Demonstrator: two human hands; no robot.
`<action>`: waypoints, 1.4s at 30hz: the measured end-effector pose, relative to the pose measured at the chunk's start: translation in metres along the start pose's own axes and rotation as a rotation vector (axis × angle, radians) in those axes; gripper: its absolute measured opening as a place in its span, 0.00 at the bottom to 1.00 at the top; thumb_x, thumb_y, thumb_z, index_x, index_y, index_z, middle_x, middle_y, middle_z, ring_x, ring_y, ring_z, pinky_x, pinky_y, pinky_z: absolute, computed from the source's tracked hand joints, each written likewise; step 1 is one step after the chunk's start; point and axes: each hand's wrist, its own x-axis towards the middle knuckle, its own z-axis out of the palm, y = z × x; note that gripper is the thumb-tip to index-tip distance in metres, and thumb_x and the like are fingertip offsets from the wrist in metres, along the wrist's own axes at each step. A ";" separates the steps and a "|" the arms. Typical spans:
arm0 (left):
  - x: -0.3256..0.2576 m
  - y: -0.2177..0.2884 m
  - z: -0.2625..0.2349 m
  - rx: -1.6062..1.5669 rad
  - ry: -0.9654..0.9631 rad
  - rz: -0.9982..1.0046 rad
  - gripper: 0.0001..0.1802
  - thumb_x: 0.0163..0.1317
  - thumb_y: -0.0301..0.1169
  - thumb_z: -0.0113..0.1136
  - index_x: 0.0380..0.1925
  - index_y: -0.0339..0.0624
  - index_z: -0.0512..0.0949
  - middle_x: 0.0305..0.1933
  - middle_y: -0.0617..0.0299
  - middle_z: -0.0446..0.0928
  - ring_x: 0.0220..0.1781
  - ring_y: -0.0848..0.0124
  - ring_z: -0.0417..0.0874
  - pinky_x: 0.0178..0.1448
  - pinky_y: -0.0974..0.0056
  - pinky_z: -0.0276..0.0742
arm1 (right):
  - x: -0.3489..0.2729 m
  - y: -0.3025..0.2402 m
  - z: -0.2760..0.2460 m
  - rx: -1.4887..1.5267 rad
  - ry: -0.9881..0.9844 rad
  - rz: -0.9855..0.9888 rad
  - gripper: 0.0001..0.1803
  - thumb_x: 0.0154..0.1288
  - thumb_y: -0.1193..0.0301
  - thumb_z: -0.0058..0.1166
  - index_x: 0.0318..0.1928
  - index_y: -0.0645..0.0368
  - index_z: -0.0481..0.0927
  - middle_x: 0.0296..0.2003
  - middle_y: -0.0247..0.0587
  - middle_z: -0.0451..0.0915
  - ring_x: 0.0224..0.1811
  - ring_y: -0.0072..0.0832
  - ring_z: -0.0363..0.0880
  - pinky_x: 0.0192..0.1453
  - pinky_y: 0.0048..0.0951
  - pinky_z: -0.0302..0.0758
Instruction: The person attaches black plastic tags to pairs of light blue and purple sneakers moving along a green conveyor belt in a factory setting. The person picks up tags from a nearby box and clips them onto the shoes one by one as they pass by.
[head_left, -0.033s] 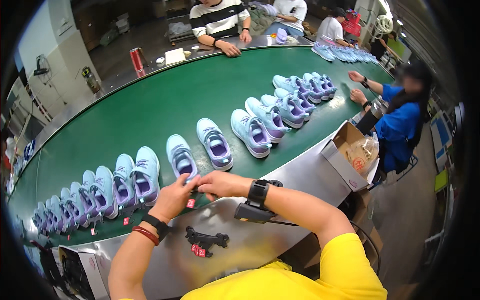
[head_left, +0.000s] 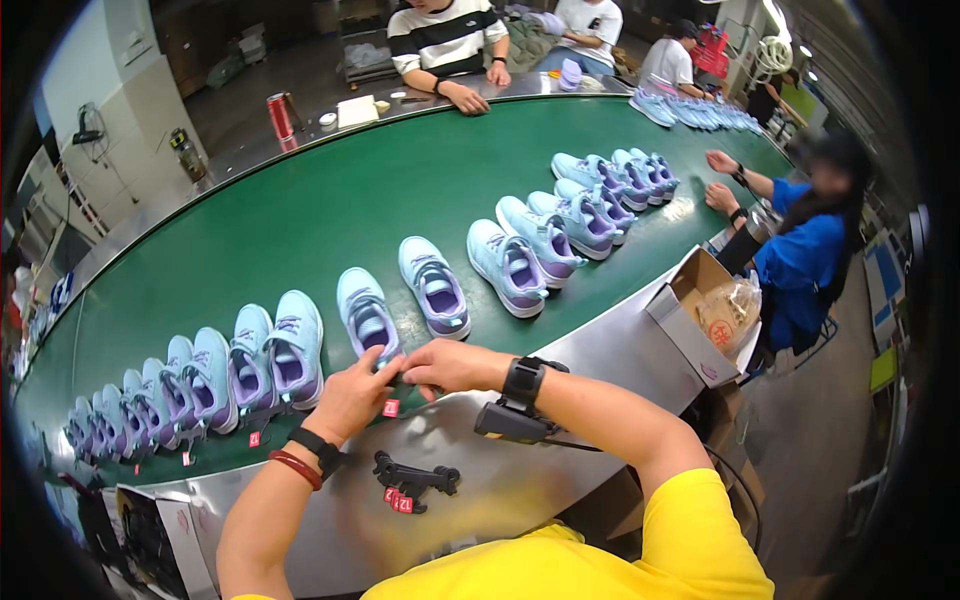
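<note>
Light-blue, lilac-lined shoe (head_left: 363, 303) on smooth green belt (head_left: 290, 210); left hand (head_left: 352, 396), right hand (head_left: 450, 366) at near heel; grips cannot be told.

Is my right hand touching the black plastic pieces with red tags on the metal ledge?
Apart: the head view shows bare metal ledge between the right hand and the black plastic pieces.
</note>
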 end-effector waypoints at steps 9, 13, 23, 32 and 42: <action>0.009 0.015 -0.013 0.100 -0.158 -0.262 0.19 0.60 0.27 0.49 0.52 0.51 0.71 0.32 0.51 0.74 0.31 0.52 0.81 0.33 0.51 0.76 | 0.003 0.046 -0.080 -0.789 0.343 -0.205 0.20 0.55 0.77 0.49 0.51 0.57 0.76 0.55 0.45 0.71 0.55 0.44 0.72 0.57 0.40 0.70; 0.015 0.014 -0.007 -0.039 -0.162 -0.357 0.17 0.60 0.27 0.48 0.51 0.49 0.75 0.33 0.49 0.77 0.35 0.49 0.81 0.39 0.49 0.76 | 0.020 0.071 -0.081 -0.919 0.257 -0.378 0.13 0.57 0.67 0.57 0.42 0.59 0.77 0.50 0.45 0.73 0.50 0.45 0.74 0.53 0.41 0.71; 0.012 0.001 0.011 -0.095 -0.123 -0.416 0.13 0.62 0.32 0.52 0.44 0.46 0.79 0.32 0.47 0.80 0.36 0.49 0.81 0.40 0.49 0.75 | 0.033 0.042 -0.050 -1.201 0.395 -0.591 0.14 0.56 0.56 0.59 0.30 0.53 0.75 0.27 0.37 0.75 0.35 0.37 0.76 0.39 0.39 0.71; 0.010 0.003 0.010 -0.081 -0.142 -0.468 0.13 0.62 0.33 0.52 0.45 0.46 0.79 0.33 0.47 0.80 0.37 0.49 0.81 0.41 0.49 0.75 | 0.039 0.036 -0.043 -1.226 0.369 -0.613 0.15 0.53 0.56 0.61 0.29 0.53 0.75 0.27 0.36 0.73 0.36 0.35 0.75 0.40 0.37 0.70; 0.008 0.002 0.009 -0.076 -0.152 -0.491 0.13 0.63 0.32 0.51 0.44 0.46 0.80 0.34 0.46 0.80 0.37 0.49 0.81 0.42 0.49 0.75 | 0.044 0.037 -0.037 -1.229 0.380 -0.581 0.14 0.52 0.56 0.61 0.30 0.52 0.76 0.26 0.36 0.74 0.35 0.36 0.76 0.40 0.37 0.71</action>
